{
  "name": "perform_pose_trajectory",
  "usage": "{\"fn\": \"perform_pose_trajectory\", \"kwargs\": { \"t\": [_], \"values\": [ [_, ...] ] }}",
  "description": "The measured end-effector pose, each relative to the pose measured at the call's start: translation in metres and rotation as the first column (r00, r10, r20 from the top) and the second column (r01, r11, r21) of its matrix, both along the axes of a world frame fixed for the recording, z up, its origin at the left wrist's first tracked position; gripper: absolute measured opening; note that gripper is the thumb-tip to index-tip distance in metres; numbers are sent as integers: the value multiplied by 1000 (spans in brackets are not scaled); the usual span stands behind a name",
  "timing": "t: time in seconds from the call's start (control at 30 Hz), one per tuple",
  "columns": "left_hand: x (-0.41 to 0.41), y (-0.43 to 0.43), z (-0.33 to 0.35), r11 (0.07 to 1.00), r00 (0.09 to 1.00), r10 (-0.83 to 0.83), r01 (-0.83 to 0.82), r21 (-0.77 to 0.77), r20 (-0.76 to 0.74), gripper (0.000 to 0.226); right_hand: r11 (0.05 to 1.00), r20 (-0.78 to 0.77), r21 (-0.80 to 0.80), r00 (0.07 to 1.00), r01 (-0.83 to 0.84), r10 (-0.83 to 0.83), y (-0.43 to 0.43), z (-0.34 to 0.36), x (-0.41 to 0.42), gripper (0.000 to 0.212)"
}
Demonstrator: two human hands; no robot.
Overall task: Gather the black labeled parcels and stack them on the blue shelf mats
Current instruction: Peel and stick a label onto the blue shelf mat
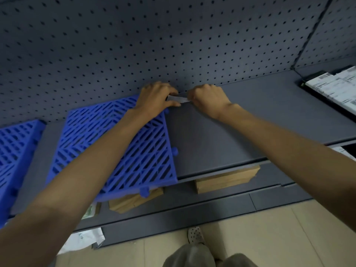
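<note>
A black labelled parcel [331,87] lies at the far right end of the grey shelf [231,135], well apart from both hands. The nearer blue mat [123,151] lies beneath the left hand [156,97]; a second mat [13,151] sits further left. The left hand and the right hand [208,100] each pinch one end of a pale strip [178,99] near the pegboard [173,35].

Blue slatted mats [123,149], grey dotted pegboard [173,39], plain grey shelf [250,128], black parcel with white labels [335,87]
</note>
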State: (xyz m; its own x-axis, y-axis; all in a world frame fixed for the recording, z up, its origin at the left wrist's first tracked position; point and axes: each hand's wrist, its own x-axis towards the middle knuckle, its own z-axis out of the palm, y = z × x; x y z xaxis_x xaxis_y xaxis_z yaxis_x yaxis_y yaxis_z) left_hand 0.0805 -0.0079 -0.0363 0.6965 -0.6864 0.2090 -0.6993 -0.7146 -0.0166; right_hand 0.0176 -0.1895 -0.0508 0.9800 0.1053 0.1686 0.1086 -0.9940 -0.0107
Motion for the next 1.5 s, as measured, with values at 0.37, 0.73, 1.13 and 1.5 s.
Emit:
{"fn": "perform_pose_trajectory", "kwargs": {
  "t": [0.37, 0.73, 1.13, 1.5],
  "values": [
    [-4, -8, -9, 996, 995, 81, -83, -30, -60, 40, 988, 33, 10, 987, -155, 155, -13, 5, -8, 34],
    [-16, -10, -10, 982, 984, 172, -175, -73, -39, 44, 994, 88, 8, 990, -111, 110, -8, 9, -5, 26],
    [-82, 9, 21, 933, 945, 321, -304, -192, 59, 19, 991, 217, 20, 969, -129, 122, -4, 47, -56, 20],
    [-195, 127, 39, 871, 856, 485, -457, -178, 179, 21, 931, 311, 44, 890, -363, 333, 105, 63, -121, 18]
  ]
}}
